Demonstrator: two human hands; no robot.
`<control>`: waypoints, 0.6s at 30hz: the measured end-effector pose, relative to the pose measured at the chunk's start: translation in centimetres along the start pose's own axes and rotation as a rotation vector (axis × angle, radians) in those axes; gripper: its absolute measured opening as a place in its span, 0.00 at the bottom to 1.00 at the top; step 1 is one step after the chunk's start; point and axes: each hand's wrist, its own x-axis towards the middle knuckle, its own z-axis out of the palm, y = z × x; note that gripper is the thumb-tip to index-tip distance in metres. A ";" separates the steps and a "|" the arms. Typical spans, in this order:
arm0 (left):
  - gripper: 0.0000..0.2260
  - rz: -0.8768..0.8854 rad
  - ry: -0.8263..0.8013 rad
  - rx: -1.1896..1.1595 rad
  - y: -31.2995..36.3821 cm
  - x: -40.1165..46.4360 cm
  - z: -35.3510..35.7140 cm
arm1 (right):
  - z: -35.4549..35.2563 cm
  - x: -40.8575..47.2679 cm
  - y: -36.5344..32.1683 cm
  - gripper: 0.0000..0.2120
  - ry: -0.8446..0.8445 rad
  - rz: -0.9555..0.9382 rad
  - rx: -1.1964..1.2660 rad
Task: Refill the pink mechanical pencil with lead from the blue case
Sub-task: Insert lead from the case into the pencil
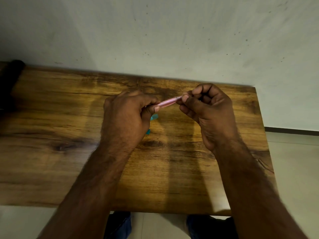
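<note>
left hand (126, 116): my grip is wrapped tight round one end of the pink pencil (168, 102), held up over the bench (51, 104)
right hand (205, 107): fingertip grip pinched on the other end, probably the cap, too blurry to swear
blue case (154, 117): on the bench, mostly hidden under my left hand
risk: yank too hard and the cap flies off the bench
other risk: my wrist knocks the case, lead spills

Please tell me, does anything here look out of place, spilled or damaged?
Nothing stands out. Both hands hold the pink mechanical pencil above the wooden table: left hand at one end, right hand at the other. The blue case lies on the table, mostly hidden behind the left hand. No spilled lead is visible.
</note>
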 end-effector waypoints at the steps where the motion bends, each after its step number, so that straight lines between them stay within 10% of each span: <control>1: 0.10 0.002 0.000 -0.002 0.0 0.0 0.0 | 0.0 0.0 0.0 0.10 -0.005 -0.001 -0.002; 18: 0.09 0.007 0.004 -0.049 -0.1 0.0 0.4 | 0.1 0.0 0.2 0.10 -0.006 0.003 -0.011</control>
